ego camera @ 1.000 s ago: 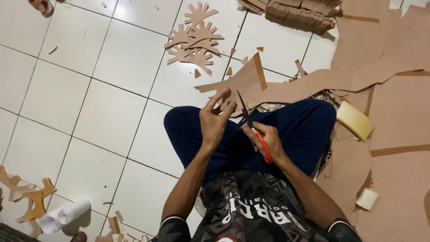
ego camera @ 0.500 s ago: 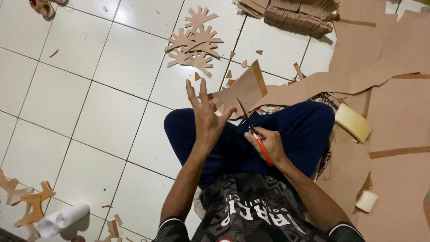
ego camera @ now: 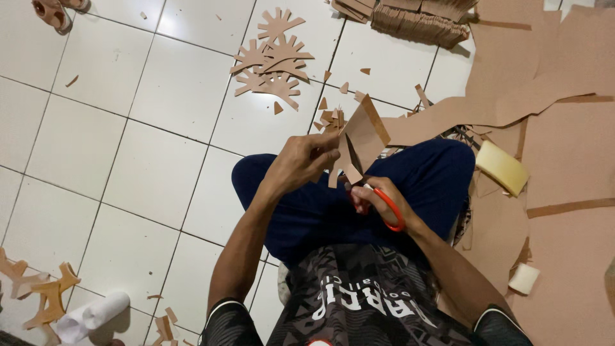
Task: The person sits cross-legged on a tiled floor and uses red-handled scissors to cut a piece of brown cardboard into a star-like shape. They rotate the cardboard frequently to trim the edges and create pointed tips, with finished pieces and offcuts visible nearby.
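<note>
Scissors with orange-red handles sit in the right hand, whose fingers are curled through the loops; the dark blades point up and away from the person into a brown cardboard piece. How far apart the blades stand cannot be told, since the card hides most of them. The left hand pinches that cardboard piece at its near left edge, thumb and fingertips pressed together on the card, so the piece stands just above and between the two hands, over the person's crossed legs in dark blue trousers. The card tilts up toward the far side of the tiled floor and seems to run on into a long brown strip that reaches toward the floor's far right corner. Small brown offcuts lie on the tiles just beyond the held piece. Farther out, toward the far edge of the floor, a pile of branch-shaped cutouts lies flat. Large brown sheets cover the right side of the floor, with a pale yellow sponge block resting beside the person's right knee. More cutouts and a white roll lie at the near left corner.
</note>
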A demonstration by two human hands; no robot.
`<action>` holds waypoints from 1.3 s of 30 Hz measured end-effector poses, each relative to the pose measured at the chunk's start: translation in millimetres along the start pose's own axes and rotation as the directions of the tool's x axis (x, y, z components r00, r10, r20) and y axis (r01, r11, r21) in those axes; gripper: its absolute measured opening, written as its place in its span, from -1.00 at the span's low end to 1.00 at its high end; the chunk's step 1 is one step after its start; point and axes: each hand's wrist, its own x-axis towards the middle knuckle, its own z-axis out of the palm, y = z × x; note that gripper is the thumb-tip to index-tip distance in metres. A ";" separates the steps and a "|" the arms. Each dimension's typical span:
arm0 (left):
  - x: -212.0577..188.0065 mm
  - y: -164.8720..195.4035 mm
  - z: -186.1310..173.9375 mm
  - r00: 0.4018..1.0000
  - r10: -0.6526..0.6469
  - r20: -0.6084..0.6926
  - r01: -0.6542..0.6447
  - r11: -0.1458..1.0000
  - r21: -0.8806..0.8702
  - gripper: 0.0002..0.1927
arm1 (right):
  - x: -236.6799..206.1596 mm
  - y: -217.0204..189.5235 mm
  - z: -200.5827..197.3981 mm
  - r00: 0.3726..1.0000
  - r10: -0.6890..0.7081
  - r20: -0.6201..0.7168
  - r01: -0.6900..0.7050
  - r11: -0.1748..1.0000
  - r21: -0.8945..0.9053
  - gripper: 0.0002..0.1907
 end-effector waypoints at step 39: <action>-8.7 -68.7 88.5 0.904 -0.291 -0.313 -0.126 0.519 -0.845 -0.63 | 7.4 3.5 11.9 0.998 0.040 -0.047 -0.028 0.974 0.225 -0.67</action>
